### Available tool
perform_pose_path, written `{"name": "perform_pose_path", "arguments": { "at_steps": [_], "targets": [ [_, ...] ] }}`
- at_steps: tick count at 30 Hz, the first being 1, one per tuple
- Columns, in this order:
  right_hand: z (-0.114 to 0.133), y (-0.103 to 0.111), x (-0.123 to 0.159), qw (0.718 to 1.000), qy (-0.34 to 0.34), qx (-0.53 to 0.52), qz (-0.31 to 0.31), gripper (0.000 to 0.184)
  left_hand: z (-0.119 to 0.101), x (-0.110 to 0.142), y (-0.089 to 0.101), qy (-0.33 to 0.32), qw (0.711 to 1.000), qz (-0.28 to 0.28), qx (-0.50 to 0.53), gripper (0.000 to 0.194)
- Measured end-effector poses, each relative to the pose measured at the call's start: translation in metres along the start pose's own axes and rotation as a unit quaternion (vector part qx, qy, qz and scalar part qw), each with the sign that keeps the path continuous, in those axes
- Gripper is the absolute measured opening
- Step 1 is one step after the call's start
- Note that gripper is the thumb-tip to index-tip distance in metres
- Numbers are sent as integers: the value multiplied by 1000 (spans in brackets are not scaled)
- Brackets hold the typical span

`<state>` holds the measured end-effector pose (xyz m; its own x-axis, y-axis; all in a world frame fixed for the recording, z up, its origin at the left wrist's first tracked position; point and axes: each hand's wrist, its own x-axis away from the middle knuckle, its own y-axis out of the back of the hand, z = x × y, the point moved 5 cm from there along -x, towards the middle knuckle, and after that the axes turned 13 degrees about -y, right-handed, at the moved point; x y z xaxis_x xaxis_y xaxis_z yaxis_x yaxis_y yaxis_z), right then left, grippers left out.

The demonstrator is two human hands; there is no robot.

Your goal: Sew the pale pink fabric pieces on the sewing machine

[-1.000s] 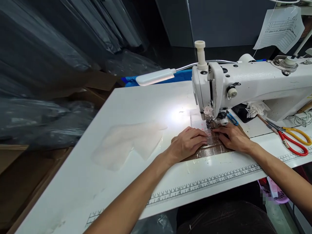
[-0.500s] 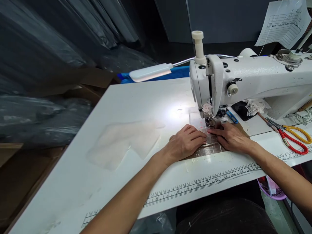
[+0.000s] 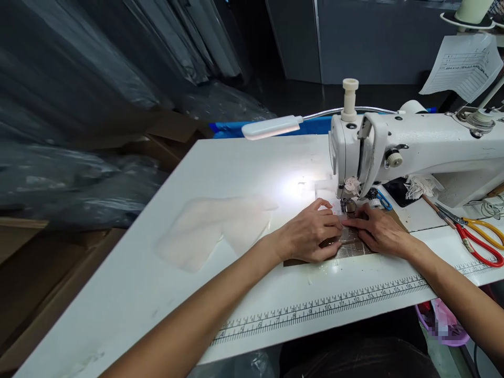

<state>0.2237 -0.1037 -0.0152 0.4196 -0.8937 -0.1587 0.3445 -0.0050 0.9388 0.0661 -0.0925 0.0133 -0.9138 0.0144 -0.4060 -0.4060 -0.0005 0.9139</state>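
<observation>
My left hand (image 3: 317, 233) is closed, its fingers curled at the edge of a thin pale fabric (image 3: 325, 198) beside the presser foot (image 3: 348, 206) of a white sewing machine (image 3: 429, 139). From the other side, my right hand (image 3: 380, 230) has its fingers drawn together, with the tips on the same fabric just in front of the foot. Much of that fabric is hidden by my hands. Below them lies a brown, shiny plate (image 3: 354, 250). A larger sheer pale fabric piece (image 3: 200, 226) rests flat on the table to the left.
Red- and yellow-handled scissors (image 3: 472, 233) and a blue thread snipper (image 3: 384, 199) lie right of my hands. A lamp (image 3: 271, 127) lights the white table (image 3: 157, 283). A ruler strip (image 3: 315, 311) runs along its front edge. A purple basket (image 3: 452, 338) stands below.
My left hand's fingers have gone from lying flat to curled and raised. My right hand stays by the presser foot. The camera view has shifted, so the scene sits slightly lower and further right.
</observation>
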Motion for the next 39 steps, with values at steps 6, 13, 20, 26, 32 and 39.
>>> {"name": "perform_pose_path", "arguments": {
  "at_steps": [6,13,20,26,32,39],
  "targets": [
    [4,0,-2,1000,-8,18,6,40,3,4,-4,39,999,-3,11,20],
    [6,-5,-9,998,-44,46,24,41,3,10,-7,59,998,35,-12,27],
    [7,-2,-3,999,-28,-21,2,39,5,12,-11,78,996,45,-9,34],
    [9,2,-4,999,-11,-36,0,37,8,14,-12,90,994,53,-19,38],
    [9,2,-5,999,-28,-15,4,37,12,16,-15,102,992,66,-27,42],
    [2,6,-4,996,-33,-79,13,37,19,17,-16,119,989,77,-35,46]
  ]
}}
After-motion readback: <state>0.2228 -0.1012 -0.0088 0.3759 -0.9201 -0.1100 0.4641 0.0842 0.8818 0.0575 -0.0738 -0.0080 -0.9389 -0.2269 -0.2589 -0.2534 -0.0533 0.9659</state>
